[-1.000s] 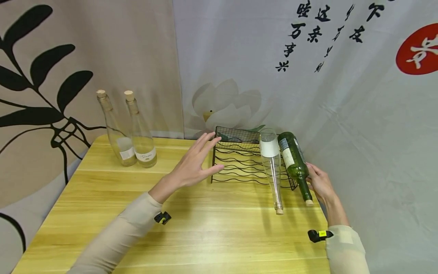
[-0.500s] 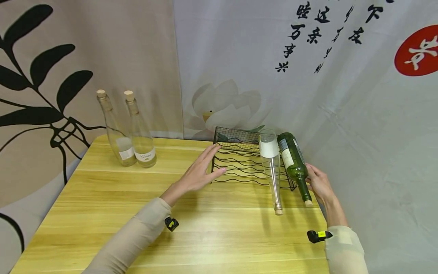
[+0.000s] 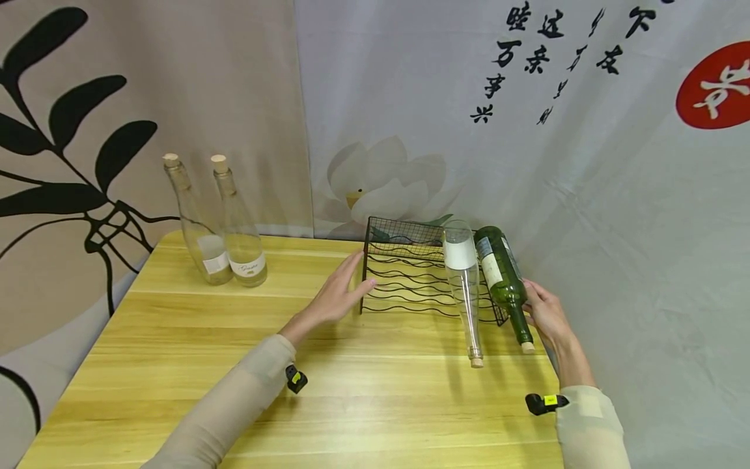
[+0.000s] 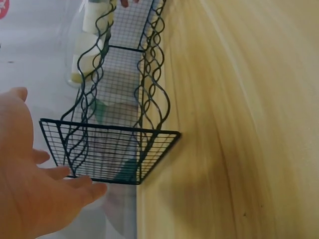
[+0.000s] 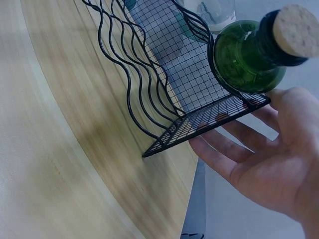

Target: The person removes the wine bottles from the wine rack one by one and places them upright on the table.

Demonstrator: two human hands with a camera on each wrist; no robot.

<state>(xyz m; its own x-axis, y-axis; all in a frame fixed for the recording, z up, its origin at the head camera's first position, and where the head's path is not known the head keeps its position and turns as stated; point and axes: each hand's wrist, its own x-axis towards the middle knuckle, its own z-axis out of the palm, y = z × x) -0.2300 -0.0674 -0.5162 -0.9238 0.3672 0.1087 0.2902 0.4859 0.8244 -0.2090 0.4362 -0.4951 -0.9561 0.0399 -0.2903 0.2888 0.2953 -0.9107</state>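
Note:
A black wire wine rack [image 3: 410,250] with wavy rails and mesh end panels stands at the back of the table. Two corked bottles lie on its top: a clear glass bottle [image 3: 460,256] with a white label and, at the right end, a green wine bottle [image 3: 498,262]. Their necks point forward. My left hand [image 3: 335,296] is at the rack's left end, its fingers extended beside the mesh panel [image 4: 109,152]; contact is unclear. My right hand [image 5: 269,154] has its fingers extended against the right mesh panel, thumb near its upper edge beside the green bottle.
Two clear corked bottles, one on the left [image 3: 205,244] and one beside it [image 3: 245,244], stand upright at the back left of the wooden table [image 3: 375,404]. A printed cloth [image 3: 410,98] hangs right behind the table and along its right side.
My left hand has come down and its fingers have drawn closer together at the rack's left end. The right hand, rack and bottles look unmoved.

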